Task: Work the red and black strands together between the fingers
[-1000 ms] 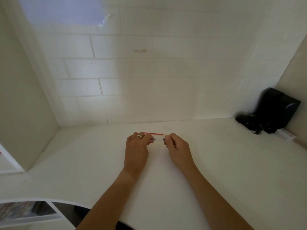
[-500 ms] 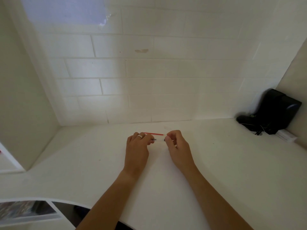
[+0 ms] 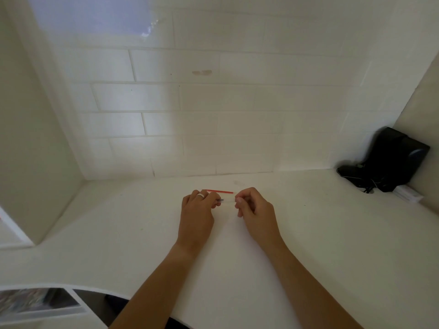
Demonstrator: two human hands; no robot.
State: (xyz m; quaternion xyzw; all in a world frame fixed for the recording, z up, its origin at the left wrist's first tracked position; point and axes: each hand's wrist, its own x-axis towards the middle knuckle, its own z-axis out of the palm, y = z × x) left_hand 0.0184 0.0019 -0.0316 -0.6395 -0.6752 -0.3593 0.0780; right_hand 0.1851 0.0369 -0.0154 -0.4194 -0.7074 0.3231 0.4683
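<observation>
White brick-pattern wall tile [image 3: 213, 129] rises behind the pale desk [image 3: 308, 245] where both my hands work. My left hand [image 3: 196, 210], with a silver ring [image 3: 201, 195] on one finger, has its fingers curled and pinches one end of a thin clear tube [image 3: 228, 200]; a short dark tip of it shows just past my left fingertips [image 3: 215, 201]. My right hand [image 3: 255, 208] is likewise curled, its thumb and forefinger pinching the other end, so the tube spans the small gap between the two grips, roughly level and just above the desk surface. Whether it touches the desk I cannot tell. Just beyond the tube, on the far side of both grips, a thin red stick [image 3: 219, 191] runs nearly parallel to it, from behind my left knuckles across to near my right fingertips; its left end is hidden by my hand. Well off to the right of my right hand, in the corner by the wall, stands a black device [image 3: 394, 160] with cables at its base, and a small white box [image 3: 407, 195] lies beside it. Down past my left forearm, off the curved desk edge, a blurred printed sheet [image 3: 35, 302] shows.
</observation>
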